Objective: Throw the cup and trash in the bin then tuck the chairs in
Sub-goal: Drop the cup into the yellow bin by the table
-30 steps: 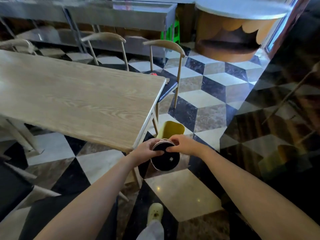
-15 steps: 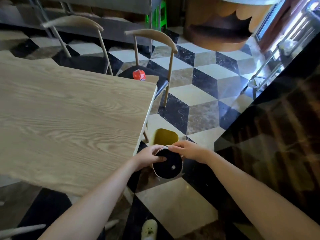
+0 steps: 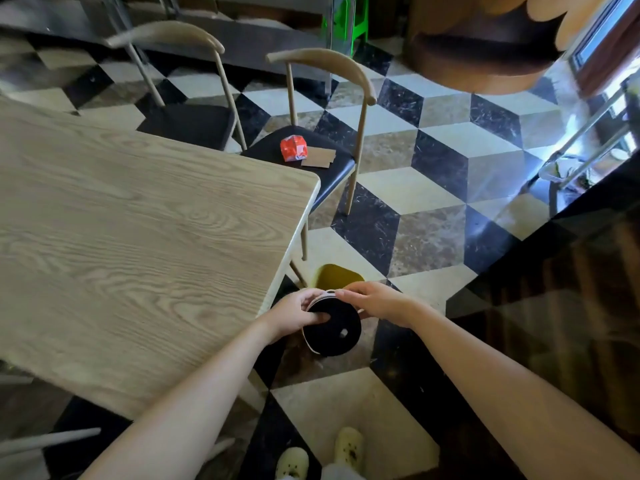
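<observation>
The cup (image 3: 333,326), capped with a black lid that has a small white sip hole, is held between both hands just off the table's (image 3: 138,237) corner, above the floor and just short of the yellow bin (image 3: 337,276), whose open mouth shows right beyond the fingertips. The left hand (image 3: 294,315) has its fingers (image 3: 317,317) curled onto the lid's near-left edge, closed on the cup; the right hand (image 3: 375,301) lays its fingers (image 3: 346,292) over the far rim, also closed on it. To do this step well, I judge the cup should travel a little forward from the fingers until it sits squarely over the bin's opening, kept level so any liquid stays under the lid, then both hands should let go together so it drops straight in rather than clipping the rim nearest the fingers. Farther beyond the fingers, a crumpled red wrapper (image 3: 293,148) and a flat piece of cardboard (image 3: 318,157) lie touching on the black seat of the nearer chair (image 3: 329,109), which stands pulled out from the table; a second chair (image 3: 180,98) stands left of it, also not tucked in.
</observation>
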`<state>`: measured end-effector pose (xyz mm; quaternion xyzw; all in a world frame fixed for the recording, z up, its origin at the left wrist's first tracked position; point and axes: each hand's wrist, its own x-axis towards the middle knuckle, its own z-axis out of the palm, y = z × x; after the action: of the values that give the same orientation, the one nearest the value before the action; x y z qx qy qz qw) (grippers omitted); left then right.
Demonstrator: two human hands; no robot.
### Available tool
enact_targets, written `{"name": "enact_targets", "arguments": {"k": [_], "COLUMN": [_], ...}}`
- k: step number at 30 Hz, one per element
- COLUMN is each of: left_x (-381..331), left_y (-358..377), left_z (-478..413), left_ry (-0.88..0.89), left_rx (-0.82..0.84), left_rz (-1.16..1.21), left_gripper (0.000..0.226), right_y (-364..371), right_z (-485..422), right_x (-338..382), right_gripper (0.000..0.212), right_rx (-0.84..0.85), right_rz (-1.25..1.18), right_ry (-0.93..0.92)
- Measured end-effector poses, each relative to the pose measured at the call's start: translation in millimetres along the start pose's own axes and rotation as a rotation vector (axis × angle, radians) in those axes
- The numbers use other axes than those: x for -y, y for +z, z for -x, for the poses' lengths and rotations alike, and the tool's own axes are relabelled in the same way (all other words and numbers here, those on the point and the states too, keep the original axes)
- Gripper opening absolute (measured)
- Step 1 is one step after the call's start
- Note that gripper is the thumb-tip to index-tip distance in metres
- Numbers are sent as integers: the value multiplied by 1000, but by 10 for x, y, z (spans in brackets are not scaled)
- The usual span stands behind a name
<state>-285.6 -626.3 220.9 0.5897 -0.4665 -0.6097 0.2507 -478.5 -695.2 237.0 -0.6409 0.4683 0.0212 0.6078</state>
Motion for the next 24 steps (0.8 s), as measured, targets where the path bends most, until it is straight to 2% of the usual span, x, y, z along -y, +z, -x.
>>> {"name": "enact_targets", "arguments": {"k": [6,11,13,17,21,24], "left_x": [-60,-8,-5,31,46,-20], "left_y": [59,68,93,125,80,9], "left_z": [-109,-202,-215,-239,-275,-287], "left_ry": [-69,-142,-166,-205,-229,-179], "left_rx": [8,16,16,-8,-21,-79], "left_rz": [91,208,221,260,310,278], "left_gripper": [51,62,59,46,59,56], "right_y": [-221,-302,-296,-244,-236,-237], "right_z": [-146,-287,-334,-416,-476,-550], "right_x": [-73,-103,-133,-185,-212,-275], "right_gripper": [32,34,33,29,18,13], "right_rx": [90,128,148,99,70,33], "right_rz": [-10,-18,21,61,31,-18], "right_ry": [-55,-19,-4,3,14,28]}}
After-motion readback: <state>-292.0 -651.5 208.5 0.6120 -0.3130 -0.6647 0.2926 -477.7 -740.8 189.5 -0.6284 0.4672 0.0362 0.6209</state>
